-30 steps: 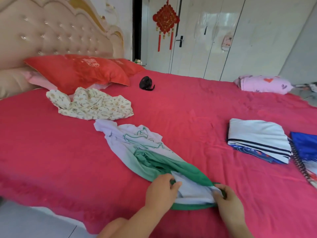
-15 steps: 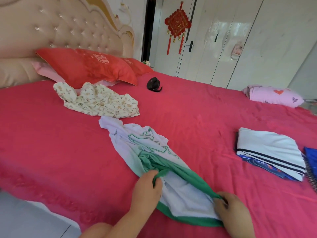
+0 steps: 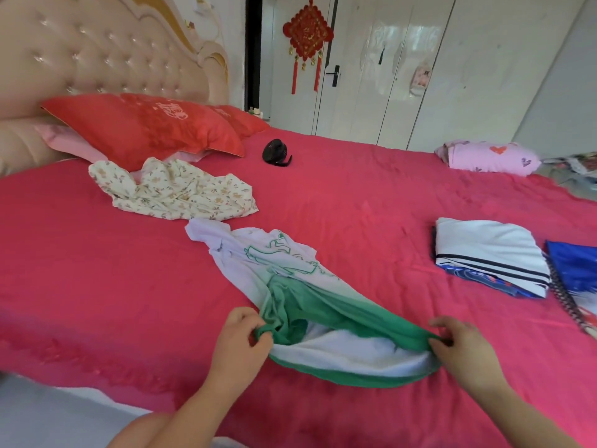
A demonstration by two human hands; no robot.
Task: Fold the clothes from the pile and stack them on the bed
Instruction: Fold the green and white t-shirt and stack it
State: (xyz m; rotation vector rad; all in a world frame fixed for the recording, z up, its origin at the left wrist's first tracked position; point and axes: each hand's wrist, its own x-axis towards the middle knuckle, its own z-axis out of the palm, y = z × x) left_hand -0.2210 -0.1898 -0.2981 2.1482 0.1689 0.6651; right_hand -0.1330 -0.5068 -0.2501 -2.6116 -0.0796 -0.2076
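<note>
At the near edge of the bed (image 3: 355,195), the left hand (image 3: 240,337) pinches the left end of the green hem of a white-and-green shirt (image 3: 290,279) with curled fingers. The right hand (image 3: 465,347), well apart from it, grips the hem's right end, so the hem lies spread between the two hands. The rest of the shirt trails away crumpled on the red cover towards the upper left. Just beyond its far tip lies a crumpled floral garment (image 3: 174,192), almost touching it, with a red pillow (image 3: 142,127) behind that against the tufted headboard (image 3: 80,50). Further back, near the middle, a small black fan (image 3: 276,152) rests on the cover. To the right, well clear of the shirt, sits a folded white striped garment (image 3: 487,253) on top of another folded piece, and just beside it lies a blue garment (image 3: 575,270). A pink bundle (image 3: 487,156) lies at the far right edge.
</note>
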